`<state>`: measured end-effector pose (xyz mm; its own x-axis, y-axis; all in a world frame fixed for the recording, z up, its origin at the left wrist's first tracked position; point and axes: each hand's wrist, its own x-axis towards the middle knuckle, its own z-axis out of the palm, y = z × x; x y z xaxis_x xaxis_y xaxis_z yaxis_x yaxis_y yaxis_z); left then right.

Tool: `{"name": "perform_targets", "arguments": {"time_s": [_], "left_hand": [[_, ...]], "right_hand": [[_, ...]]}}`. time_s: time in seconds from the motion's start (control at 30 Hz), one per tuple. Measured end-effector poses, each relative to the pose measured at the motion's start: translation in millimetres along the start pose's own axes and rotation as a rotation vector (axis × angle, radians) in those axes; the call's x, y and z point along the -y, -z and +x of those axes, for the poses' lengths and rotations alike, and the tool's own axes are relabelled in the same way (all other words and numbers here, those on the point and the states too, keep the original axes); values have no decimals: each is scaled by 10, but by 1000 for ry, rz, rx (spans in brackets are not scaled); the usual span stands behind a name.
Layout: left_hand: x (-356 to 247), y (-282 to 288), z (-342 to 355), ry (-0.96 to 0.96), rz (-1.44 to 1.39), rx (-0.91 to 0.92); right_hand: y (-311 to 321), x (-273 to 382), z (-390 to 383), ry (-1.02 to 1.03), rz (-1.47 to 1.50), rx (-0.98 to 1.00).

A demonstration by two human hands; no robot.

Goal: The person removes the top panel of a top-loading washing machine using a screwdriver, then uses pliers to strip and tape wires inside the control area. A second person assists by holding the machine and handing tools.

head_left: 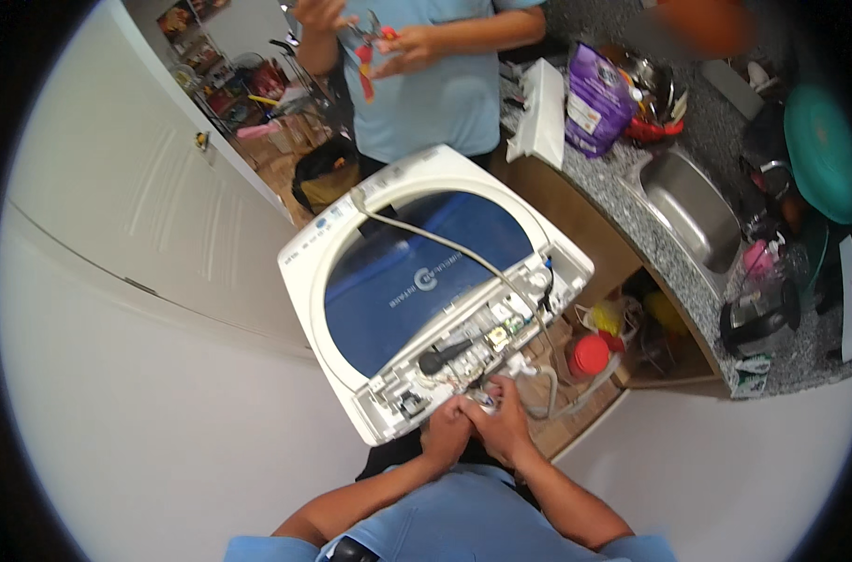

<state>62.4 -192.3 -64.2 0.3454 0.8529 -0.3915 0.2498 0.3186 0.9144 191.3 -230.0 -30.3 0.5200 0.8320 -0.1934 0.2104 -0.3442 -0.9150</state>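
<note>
A white top-loading washing machine (306,281) with a dark blue lid (417,281) stands in front of me. Its rear control panel is off, baring a long recess with wires and small parts (499,337). At the near edge of this recess, my left hand (448,429) and my right hand (503,423) meet with fingers pinched together. Between them shows a small light-coloured piece beside some wires, too small to name. A grey cord (445,242) lies across the lid and runs down by the machine's right side.
Across the machine, a co-worker in a light blue shirt (426,103) holds red-handled pliers (365,70). A granite counter (665,239) on the right bears a white panel (541,112), a purple bag (596,98) and a sink (693,211). Below stands a red-lidded container (590,356). A white door (145,169) is left.
</note>
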Motion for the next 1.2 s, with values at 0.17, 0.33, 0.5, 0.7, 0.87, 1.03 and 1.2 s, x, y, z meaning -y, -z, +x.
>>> {"name": "perform_targets", "arguments": {"time_s": [0.17, 0.33, 0.5, 0.7, 0.87, 1.03, 1.2], "left_hand": [[94, 77, 98, 294, -405, 127], [-132, 48, 112, 242, -234, 86], [-83, 119, 280, 354, -391, 240], [-153, 160, 272, 392, -406, 282], [-329, 199, 114, 570, -511, 128], [-454, 160, 50, 636, -551, 85], [-197, 161, 76, 675, -746, 207]], "right_hand": [[142, -347, 9, 191, -39, 122], [223, -268, 82, 269, -13, 84], [230, -254, 118, 268, -28, 93], [248, -568, 170, 156, 13, 190], [175, -562, 281, -296, 281, 431], [179, -419, 490, -382, 359, 565], [259, -390, 638, -322, 372, 723]]}}
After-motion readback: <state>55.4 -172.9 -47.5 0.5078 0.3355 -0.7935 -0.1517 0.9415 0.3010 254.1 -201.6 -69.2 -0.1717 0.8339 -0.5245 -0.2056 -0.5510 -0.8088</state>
